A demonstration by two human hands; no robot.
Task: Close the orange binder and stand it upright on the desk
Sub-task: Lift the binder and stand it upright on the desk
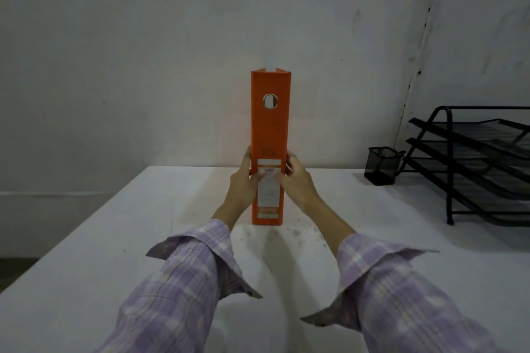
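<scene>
The orange binder (269, 129) stands upright and closed on the white desk (100, 252), its spine facing me with a round finger hole near the top and a white label lower down. My left hand (242, 180) presses on the binder's left side at label height. On the right side, my right hand (295, 178) does the same, thumb lying across the spine. Both hands grip the lower half; the binder's bottom edge rests on the desk.
A black mesh pen cup (381, 165) sits at the back right of the desk. A black tiered wire letter tray (473, 163) stands beside it at the right edge. A white wall rises directly behind the desk. The desk's left edge runs diagonally.
</scene>
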